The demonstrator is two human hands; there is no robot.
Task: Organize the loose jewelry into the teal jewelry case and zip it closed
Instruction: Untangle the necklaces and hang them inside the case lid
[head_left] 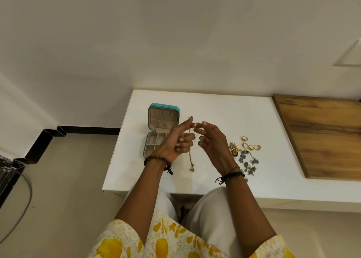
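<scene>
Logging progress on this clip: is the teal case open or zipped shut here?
Open. The teal case lies on the white table with its lid tilted back, beige lining and tray compartments showing.

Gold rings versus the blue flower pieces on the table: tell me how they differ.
The gold rings are plain yellow metal bands; the blue flower pieces are dark clusters with bluish blooms. The gold rings lie apart in a loose row, farther from the person; the blue flower pieces lie bunched in a heap, nearer the table's front edge. Both lie loose on the white table, outside the teal case, untouched by either hand.
</scene>
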